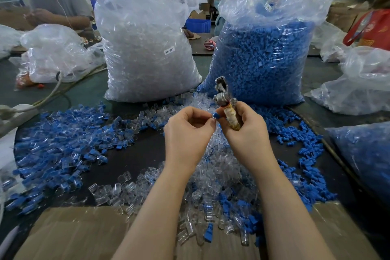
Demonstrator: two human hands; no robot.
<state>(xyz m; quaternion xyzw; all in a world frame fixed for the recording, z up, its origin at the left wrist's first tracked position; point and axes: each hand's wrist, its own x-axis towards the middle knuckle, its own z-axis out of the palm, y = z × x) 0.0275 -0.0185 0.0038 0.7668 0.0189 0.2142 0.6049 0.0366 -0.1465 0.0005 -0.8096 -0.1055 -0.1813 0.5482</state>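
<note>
My right hand (245, 126) grips a metal tool (223, 99) by its tape-wrapped handle, the steel head pointing up; its fingertips also pinch a small blue plastic piece (216, 115). My left hand (187, 131) is raised beside it, fingers curled, pinching a small clear piece at the fingertips right against the blue one. Below both hands lies a heap of clear plastic shells (213, 177). Joined blue-and-clear parts (59, 150) are spread at the left. Loose blue pieces (304, 154) lie at the right.
A big bag of clear shells (145, 53) and a big bag of blue pieces (259, 57) stand behind the hands. Smaller plastic bags (57, 53) sit at left and right. Cardboard (76, 232) covers the near edge. Another person (57, 4) works at back left.
</note>
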